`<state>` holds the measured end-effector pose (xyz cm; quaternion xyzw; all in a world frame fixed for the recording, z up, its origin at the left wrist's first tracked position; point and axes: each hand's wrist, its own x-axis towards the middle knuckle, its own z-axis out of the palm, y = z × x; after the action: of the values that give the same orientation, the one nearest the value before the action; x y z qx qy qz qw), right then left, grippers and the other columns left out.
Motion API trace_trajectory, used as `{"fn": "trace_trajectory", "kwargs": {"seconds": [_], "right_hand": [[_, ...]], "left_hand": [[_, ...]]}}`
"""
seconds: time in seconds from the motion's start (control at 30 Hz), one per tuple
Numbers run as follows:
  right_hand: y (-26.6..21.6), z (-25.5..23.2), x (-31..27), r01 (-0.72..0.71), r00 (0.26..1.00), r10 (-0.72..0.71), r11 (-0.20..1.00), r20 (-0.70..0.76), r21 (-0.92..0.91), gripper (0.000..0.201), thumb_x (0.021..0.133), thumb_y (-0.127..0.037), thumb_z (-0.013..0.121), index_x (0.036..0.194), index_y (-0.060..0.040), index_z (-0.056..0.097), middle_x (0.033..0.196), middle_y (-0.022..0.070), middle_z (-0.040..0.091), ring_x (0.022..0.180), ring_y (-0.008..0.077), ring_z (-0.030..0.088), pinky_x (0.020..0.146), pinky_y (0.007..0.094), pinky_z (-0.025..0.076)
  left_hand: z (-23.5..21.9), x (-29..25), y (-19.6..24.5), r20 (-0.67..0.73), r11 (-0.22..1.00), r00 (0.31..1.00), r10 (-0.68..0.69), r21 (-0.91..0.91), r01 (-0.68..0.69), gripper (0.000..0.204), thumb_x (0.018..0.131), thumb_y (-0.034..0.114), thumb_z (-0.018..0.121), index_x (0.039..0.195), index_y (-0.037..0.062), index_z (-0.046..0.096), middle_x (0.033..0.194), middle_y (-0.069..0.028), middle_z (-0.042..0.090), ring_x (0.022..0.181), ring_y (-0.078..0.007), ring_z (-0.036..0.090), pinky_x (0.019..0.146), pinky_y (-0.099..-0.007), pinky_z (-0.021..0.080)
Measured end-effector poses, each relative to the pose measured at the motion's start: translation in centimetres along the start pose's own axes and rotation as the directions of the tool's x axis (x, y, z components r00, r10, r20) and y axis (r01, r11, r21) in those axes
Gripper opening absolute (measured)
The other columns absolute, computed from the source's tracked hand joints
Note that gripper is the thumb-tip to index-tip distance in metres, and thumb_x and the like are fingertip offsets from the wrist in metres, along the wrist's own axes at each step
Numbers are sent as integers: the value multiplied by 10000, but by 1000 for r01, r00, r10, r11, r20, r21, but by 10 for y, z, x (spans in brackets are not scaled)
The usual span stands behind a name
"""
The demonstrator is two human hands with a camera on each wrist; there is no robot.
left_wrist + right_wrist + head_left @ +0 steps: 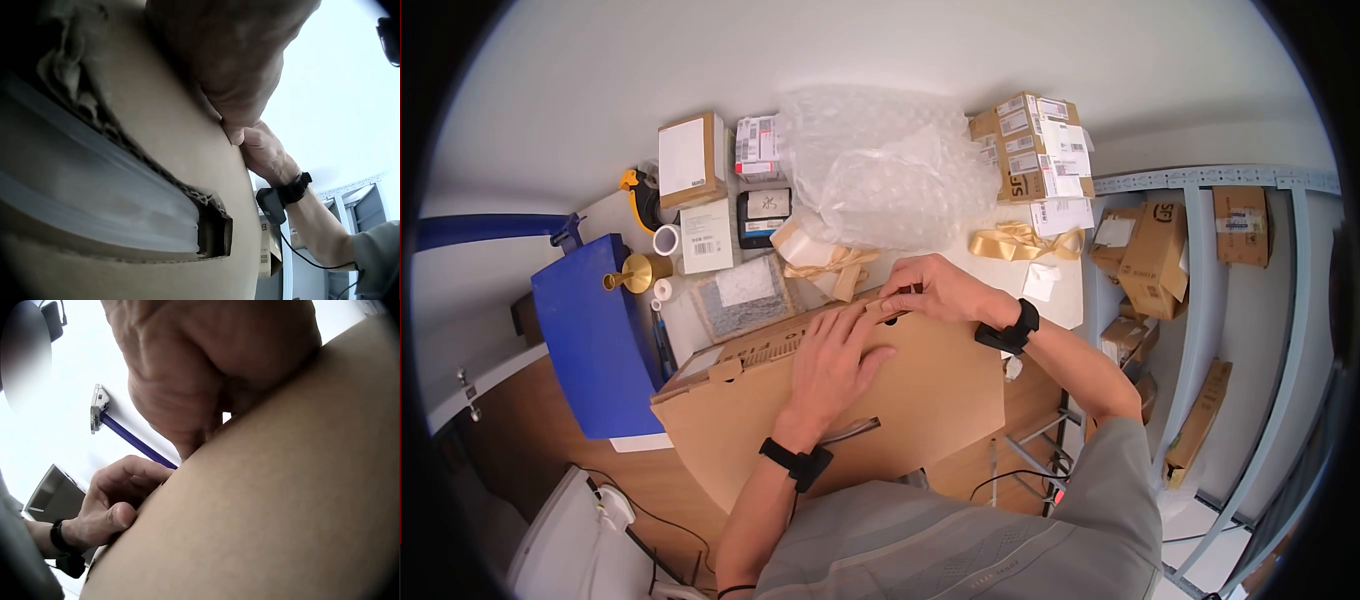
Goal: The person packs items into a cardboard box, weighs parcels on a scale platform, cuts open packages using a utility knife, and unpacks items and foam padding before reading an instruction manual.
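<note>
A large cardboard box (935, 400) with dark print along its far edge stands before me, its broad side facing me. My left hand (832, 362) rests on that side with fingers stretched toward the top edge. Beside it, my right hand (940, 293) has curled fingers and pinches a small cardboard flap at the edge, by a dark notch. The right fingertips are partly hidden in the right wrist view. A cut-out slot in the box shows below the left hand; through it, smooth whitish translucent material (112, 187) is visible in the left wrist view.
Bubble wrap (880, 165), a labelled carton (1030, 150) and gold ribbon (1020, 242) lie behind the box. At left are a tape dispenser (642, 200), a brass-coloured piece (638, 272) and a blue panel (595, 335). Shelves with parcels (1152, 260) stand at right.
</note>
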<state>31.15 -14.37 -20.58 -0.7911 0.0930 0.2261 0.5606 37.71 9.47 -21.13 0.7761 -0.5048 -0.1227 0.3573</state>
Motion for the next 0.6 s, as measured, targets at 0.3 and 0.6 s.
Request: {"fn": "trace_trajectory", "kwargs": {"seconds": [0.3, 0.6], "right_hand": [[9, -3, 0, -145, 989, 146, 938, 19, 315, 198, 977, -158, 740, 1123, -25, 760, 1028, 63, 713, 937, 155, 663, 841, 304, 523], [8, -6, 0, -63, 995, 49, 986, 92, 157, 235, 954, -197, 777, 1129, -40, 775, 1019, 50, 715, 948, 152, 651, 848, 303, 515]], "left_hand": [[-2, 3, 3, 57, 950, 965, -256, -169, 262, 571, 865, 321, 809, 1309, 28, 603, 1084, -167, 705, 1007, -377, 672, 852, -455, 538], [-3, 5, 5, 31, 948, 961, -275, -158, 277, 468, 858, 319, 811, 1222, 58, 675, 1051, -141, 708, 952, -361, 688, 794, -439, 553]]}}
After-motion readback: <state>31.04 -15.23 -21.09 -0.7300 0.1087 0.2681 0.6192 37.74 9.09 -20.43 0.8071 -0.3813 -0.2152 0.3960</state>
